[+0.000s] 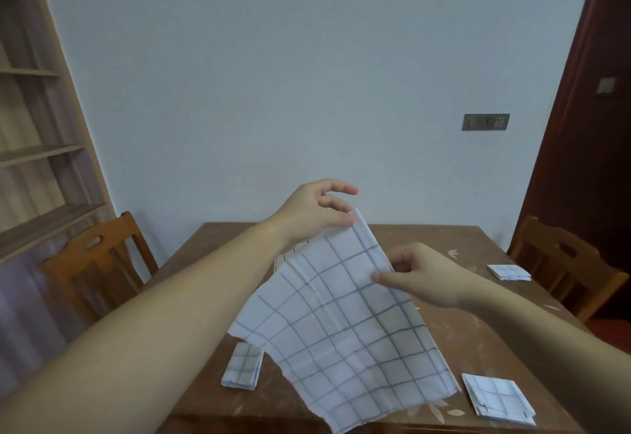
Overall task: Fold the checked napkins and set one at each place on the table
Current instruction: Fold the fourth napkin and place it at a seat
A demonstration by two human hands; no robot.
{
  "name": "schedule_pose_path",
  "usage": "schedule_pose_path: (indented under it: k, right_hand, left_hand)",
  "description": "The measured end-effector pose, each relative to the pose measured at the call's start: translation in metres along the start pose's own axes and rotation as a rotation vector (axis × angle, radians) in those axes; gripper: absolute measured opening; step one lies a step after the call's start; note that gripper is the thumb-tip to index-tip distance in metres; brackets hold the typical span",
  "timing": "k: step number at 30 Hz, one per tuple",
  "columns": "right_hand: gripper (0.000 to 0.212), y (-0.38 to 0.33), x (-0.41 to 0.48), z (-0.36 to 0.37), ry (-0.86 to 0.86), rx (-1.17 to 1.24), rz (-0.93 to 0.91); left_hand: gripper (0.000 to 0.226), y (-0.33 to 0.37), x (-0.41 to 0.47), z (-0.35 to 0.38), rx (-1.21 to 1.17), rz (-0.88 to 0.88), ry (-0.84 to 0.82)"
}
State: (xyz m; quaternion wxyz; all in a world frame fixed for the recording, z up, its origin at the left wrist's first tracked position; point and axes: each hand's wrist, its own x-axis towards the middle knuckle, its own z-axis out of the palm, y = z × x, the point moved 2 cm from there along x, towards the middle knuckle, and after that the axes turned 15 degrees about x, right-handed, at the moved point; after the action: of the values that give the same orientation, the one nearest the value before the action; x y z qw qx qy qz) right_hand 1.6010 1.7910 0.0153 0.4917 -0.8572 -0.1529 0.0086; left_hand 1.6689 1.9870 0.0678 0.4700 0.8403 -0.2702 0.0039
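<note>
Both hands pinch the open napkin (pixel 341 324) above the table (pixel 478 338): left hand (pixel 316 211) its top corner, right hand (pixel 415 275) its right edge.

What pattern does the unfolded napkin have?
The unfolded napkin: white with grey-blue grid lines, head view.

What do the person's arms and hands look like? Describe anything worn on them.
Both forearms are bare as far as the frame shows: no sleeves, watch or bracelet. The left hand and right hand wear no gloves, and no rings are visible on the fingers in view.
</note>
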Motion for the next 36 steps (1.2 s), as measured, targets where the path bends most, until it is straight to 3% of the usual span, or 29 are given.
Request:
schedule_pose_path:
  k: [4,8,11,14,17,19,21,25,28,30,32,34,36]
  right_hand:
    - [0.045,-0.018,0.009,0.009,0.170,0.112,-0.127]
    - [0.049,-0.026,0.018,0.015,0.199,0.147,-0.187]
    - [0.047,-0.025,0.017,0.016,0.215,0.157,-0.189]
    - [0.053,-0.002,0.009,0.020,0.082,-0.012,-0.118]
    - [0.051,0.050,-0.005,0.025,-0.127,-0.290,0.163]
    - [0.043,0.071,-0.010,0.030,-0.258,-0.418,0.292]
    - [0.034,0.065,-0.009,0.033,-0.269,-0.430,0.274]
    - [0.023,0.026,0.008,0.037,-0.074,-0.114,0.129]
    - [0.016,0.003,0.012,0.033,-0.088,0.050,0.128]
    - [0.016,-0.005,0.009,0.023,-0.065,0.231,0.157]
    - [0.017,-0.008,0.007,0.011,0.013,0.435,0.182]
    - [0.019,-0.006,0.006,0.000,0.130,0.603,0.218]
    - [0.023,-0.001,0.006,-0.008,0.233,0.677,0.256]
  left_hand:
    - [0.029,-0.004,0.001,0.005,0.053,0.025,-0.031]
    - [0.006,-0.005,0.001,0.010,0.169,0.066,-0.029]
    - [0.017,-0.007,0.003,0.005,0.224,0.056,0.013]
    - [0.027,-0.009,0.003,-0.010,0.254,0.076,0.117]
    - [0.026,-0.016,0.004,-0.026,0.252,0.067,0.203]
    - [0.029,-0.020,0.005,-0.027,0.279,0.070,0.175]
    - [0.034,-0.022,0.007,-0.020,0.293,0.083,0.113]
    - [0.024,-0.020,0.013,-0.010,0.261,0.116,0.076]
    - [0.010,-0.031,0.020,-0.015,0.249,0.096,0.196]
    - [0.002,-0.053,0.022,-0.023,0.187,-0.039,0.339]
    - [0.021,-0.077,0.018,-0.025,0.142,-0.249,0.403]
    - [0.028,-0.102,0.004,-0.014,0.119,-0.435,0.383]
    - [0.037,-0.133,-0.018,0.010,0.029,-0.628,0.207]
